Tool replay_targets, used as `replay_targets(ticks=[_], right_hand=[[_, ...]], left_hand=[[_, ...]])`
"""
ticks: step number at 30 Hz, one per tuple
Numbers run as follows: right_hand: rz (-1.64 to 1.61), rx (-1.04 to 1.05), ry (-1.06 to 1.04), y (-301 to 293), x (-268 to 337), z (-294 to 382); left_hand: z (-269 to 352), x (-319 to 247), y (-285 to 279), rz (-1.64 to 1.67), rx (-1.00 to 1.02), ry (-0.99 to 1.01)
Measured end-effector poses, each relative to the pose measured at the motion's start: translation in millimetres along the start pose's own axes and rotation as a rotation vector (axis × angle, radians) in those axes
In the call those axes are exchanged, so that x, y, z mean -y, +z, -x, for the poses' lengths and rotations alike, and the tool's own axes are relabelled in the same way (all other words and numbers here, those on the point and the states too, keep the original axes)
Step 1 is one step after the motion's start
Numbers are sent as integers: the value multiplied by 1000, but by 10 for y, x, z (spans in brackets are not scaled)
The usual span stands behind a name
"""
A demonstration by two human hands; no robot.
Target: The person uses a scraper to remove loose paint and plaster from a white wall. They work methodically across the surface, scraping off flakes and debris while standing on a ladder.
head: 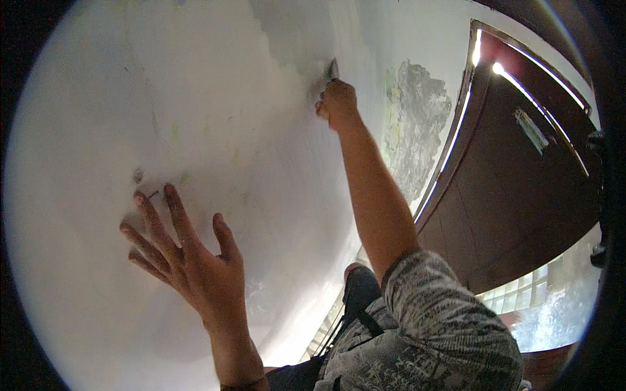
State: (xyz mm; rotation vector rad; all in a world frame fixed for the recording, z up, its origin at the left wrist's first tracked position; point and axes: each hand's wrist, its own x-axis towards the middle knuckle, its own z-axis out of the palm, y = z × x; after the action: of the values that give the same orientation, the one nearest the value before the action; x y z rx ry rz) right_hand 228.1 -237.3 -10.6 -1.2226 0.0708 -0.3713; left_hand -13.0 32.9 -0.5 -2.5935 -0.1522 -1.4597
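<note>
My right hand (338, 100) is closed around the handle of a scraper or putty knife (332, 70), reaching up a pale painted wall (210, 97). Its dark blade lies at the wall surface, beside a greyer, smoothed area (293, 36); the handle is mostly hidden in my fist. Lower on the left, my left hand (195, 261) has its fingers spread, the fingertips at the wall and nothing held. Just above those fingertips is a small dark spot (138, 175) in the wall.
Right of my right arm a rough grey patch (420, 122) shows where the paint is gone. Beyond it stands a dark brown door (489, 210) in a frame, with light through its gaps. Glass blocks (523, 292) show low on the right. My bent leg (361, 288) is near the wall.
</note>
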Motion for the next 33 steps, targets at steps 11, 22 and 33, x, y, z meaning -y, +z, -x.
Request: replay_targets(ticks=[11, 22, 33], right_hand=[[24, -55, 237, -426, 52, 795], [-22, -17, 115, -227, 239, 227], [93, 99, 222, -387, 422, 817]], left_hand=[[-17, -5, 20, -12, -45, -18], [-149, -136, -88, -9, 14, 3], [-130, -137, -26, -22, -19, 3]])
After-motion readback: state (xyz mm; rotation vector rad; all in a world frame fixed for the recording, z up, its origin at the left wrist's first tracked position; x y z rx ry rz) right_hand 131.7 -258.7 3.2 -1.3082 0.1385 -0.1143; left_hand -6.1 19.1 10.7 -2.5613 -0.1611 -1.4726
